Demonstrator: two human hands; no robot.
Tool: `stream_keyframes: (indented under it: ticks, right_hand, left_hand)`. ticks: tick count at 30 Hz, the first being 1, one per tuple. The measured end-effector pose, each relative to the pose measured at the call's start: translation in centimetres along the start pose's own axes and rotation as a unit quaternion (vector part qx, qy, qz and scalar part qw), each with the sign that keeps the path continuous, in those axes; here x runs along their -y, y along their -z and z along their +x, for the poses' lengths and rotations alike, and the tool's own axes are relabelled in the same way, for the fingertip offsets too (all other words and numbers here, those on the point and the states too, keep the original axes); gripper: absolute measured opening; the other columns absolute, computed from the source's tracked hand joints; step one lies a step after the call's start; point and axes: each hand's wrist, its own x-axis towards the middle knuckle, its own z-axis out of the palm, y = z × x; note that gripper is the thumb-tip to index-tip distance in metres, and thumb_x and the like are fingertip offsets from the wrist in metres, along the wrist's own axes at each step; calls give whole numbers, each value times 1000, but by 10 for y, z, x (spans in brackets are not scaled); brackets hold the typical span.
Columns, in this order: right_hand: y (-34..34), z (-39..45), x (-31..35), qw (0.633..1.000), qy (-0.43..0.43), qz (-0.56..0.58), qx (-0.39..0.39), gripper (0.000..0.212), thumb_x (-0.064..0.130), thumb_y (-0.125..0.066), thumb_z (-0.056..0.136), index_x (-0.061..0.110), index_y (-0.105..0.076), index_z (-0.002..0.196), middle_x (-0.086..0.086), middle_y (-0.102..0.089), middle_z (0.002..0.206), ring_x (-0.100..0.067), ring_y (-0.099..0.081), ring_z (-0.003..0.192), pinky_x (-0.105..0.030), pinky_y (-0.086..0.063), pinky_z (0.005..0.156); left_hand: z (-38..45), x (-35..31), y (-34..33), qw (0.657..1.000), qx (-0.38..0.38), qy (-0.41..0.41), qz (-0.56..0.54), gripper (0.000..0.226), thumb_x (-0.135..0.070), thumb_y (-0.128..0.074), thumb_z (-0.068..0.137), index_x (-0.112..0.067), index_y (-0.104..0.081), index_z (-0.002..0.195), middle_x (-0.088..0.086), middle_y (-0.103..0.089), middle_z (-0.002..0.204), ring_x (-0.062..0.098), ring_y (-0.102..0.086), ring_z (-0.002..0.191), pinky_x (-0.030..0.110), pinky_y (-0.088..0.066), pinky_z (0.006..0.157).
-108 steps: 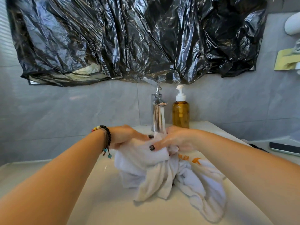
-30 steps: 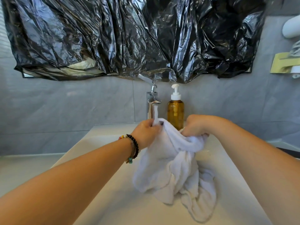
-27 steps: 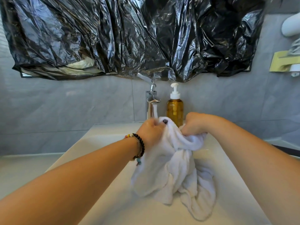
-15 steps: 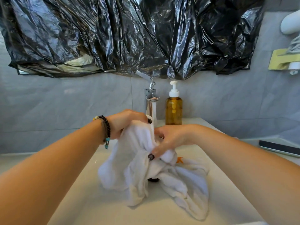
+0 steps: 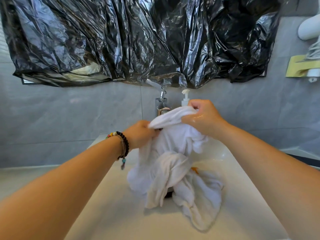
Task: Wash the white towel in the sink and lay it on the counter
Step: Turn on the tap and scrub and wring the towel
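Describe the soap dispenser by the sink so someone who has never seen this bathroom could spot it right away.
Find the black plastic sheet hung across the grey tiled wall, then drop to the chrome faucet below its lower edge, behind the white sink. The soap dispenser stands just right of that faucet, partly hidden behind the right hand and white towel. Its white pump head sets it apart from the shiny metal faucet.
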Motion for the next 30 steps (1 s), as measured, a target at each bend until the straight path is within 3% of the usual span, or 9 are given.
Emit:
stream_keyframes:
  ticks: [5, 10, 13, 16, 18, 20, 24, 28, 30]
  right_hand:
    - [-2, -5, 2, 972, -120, 44, 199, 32, 19, -80, 65, 18, -65, 93, 3, -64, 84, -10, -60, 80, -17, -46, 66]
    - [-33, -21, -1, 904, -117, -204, 356, 56, 57, -85, 59, 22, -64, 97, 7, -69, 89, -14, -66, 85, -29, -55, 79]
    - [-32, -18, 7, 934, -92, -195, 284, 36, 33, -83, 70, 11, -55, 67, 2, -54, 60, -13, -51, 55, -25, -44, 55]
    - [-14, -6, 14, 996, -58, -24, 69, 17, 8, -77, 75, 7, -62, 67, 4, -53, 56, -6, -47, 51, -22, -40, 50]
    - [-3, 2, 17, 997, -22, 66, -26, 16, 8, -77, 71, -2, -68, 78, -2, -57, 66, -5, -48, 58, -23, -40, 52]
    - [1, 3, 12, 995, -39, 83, -23, 31, 11, -76, 68, -9, -67, 90, -8, -59, 74, -12, -52, 68, -29, -42, 59]
    - [-5, -9, -9, 972, -100, -98, 191, 20, 4, -73, 76, 2, -67, 95, -4, -59, 73, -14, -52, 62, -22, -40, 49]
    - [-31, -25, -22, 858, -124, -260, 425, 43, 24, -76, 78, 18, -60, 118, 5, -59, 101, -15, -55, 92, -28, -47, 76]
    - [-37, -25, -20, 862, -124, -234, 431, 21, 25, -78, 77, 23, -65, 94, 12, -60, 84, -10, -56, 80, -22, -45, 70]
  left_hand:
    - [0, -10, 17, 985, -74, -17, -152, 38, -24, -65, 63, 0, -71, 92, 15, -73, 88, 29, -67, 80, 40, -56, 76]
    - [-9, -12, 33, 993, -14, -39, -109, 24, -17, -69, 60, -5, -69, 80, 20, -68, 80, 30, -65, 74, 42, -55, 74]
    - [-11, -26, 37, 981, -71, -99, -149, 12, -16, -68, 58, -12, -68, 70, 14, -64, 73, 24, -61, 67, 35, -52, 68]
    - [-16, -38, 50, 964, -111, -137, -197, 29, -24, -79, 54, -10, -69, 78, 11, -68, 76, 23, -63, 66, 30, -54, 62]
    - [-21, -40, 54, 985, -82, -124, -90, 53, -34, -91, 48, -7, -68, 88, 12, -72, 85, 26, -68, 73, 35, -58, 66]
    - [-24, -39, 47, 989, -26, -72, 127, 50, -42, -91, 57, -12, -70, 92, 6, -73, 90, 23, -70, 81, 35, -59, 72]
    - [-13, -9, 12, 920, 102, -4, 378, 31, -41, -74, 83, -12, -66, 91, 3, -66, 89, 19, -57, 80, 25, -42, 61]
    - [-4, 20, -1, 929, 163, -4, 333, 22, -18, -57, 95, -3, -64, 110, 10, -66, 112, 21, -56, 94, 23, -41, 75]
    - [-2, 20, 0, 955, 134, -27, 263, 13, -11, -57, 93, -6, -65, 102, 12, -69, 110, 20, -59, 94, 27, -47, 80]
